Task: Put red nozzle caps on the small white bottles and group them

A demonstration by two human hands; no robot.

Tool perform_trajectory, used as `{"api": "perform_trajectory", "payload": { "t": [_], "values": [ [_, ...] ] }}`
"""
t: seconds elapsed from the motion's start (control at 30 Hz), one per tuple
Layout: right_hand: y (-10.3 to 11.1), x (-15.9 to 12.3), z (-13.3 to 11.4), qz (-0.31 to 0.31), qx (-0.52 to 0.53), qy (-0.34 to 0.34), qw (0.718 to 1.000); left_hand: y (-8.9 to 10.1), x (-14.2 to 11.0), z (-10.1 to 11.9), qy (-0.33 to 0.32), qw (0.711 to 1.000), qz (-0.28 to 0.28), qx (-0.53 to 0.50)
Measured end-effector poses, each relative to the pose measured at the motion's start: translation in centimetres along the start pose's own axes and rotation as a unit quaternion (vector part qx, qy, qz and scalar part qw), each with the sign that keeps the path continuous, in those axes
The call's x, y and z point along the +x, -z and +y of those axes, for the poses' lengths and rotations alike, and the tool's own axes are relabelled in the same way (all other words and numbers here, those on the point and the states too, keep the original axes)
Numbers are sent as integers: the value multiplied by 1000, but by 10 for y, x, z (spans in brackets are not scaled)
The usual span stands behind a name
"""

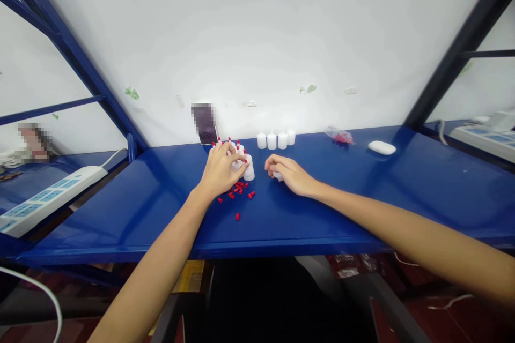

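Note:
My left hand (223, 169) is closed in a pinch, thumb and index fingertip meeting on a small red cap (247, 161). Right by those fingertips stands a white bottle (250, 171). Behind the hand, partly covered by it, is a cluster of white bottles with red tips (238, 147). Several loose red caps (240, 186) lie on the blue table just below the left hand, and a single red cap (237, 216) sits closer to the front edge. My right hand (290, 172) is curled around a white bottle (277, 176), mostly hidden by the fingers.
Several white bottles without red tips (272, 141) stand in a row near the wall. A clear bag with red pieces (341, 136) and a white oval object (382, 147) lie to the right. A dark phone-like object (208, 134) leans on the wall. Blue posts frame the table (322, 220).

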State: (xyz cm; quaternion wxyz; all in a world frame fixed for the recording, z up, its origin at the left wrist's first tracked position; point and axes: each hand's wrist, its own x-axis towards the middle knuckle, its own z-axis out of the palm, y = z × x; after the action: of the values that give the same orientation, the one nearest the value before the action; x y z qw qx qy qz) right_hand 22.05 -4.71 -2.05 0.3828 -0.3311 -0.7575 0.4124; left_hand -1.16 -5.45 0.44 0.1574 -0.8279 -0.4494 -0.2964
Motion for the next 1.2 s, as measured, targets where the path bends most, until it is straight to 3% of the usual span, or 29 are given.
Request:
{"api": "perform_trajectory", "payload": {
  "t": [0.13,0.3,0.43,0.57,0.67,0.83,0.97,1.07,1.2],
  "values": [
    [5,2,-5,6,53,27,998,10,-2,8,-11,999,13,-42],
    [13,-2,-11,27,137,75,987,24,-6,21,-84,975,-173,-110],
    [14,-8,-15,39,66,53,996,30,-10,23,-82,964,-228,-108],
    [9,-7,-15,41,-39,62,996,41,-24,22,-61,965,-214,-136],
    [5,-6,-14,35,-62,74,995,52,-43,25,-39,964,-224,-139],
    [-1,-9,-16,2,25,27,999,54,-64,32,-50,963,-234,-121],
    [-2,-9,-16,-32,70,28,997,47,-67,31,-45,965,-217,-136],
    [-2,-6,-11,-45,83,37,995,45,-64,33,-40,966,-183,-178],
    [-3,-4,-10,-66,85,20,994,40,-44,43,-5,965,-64,-254]
  ]
}}
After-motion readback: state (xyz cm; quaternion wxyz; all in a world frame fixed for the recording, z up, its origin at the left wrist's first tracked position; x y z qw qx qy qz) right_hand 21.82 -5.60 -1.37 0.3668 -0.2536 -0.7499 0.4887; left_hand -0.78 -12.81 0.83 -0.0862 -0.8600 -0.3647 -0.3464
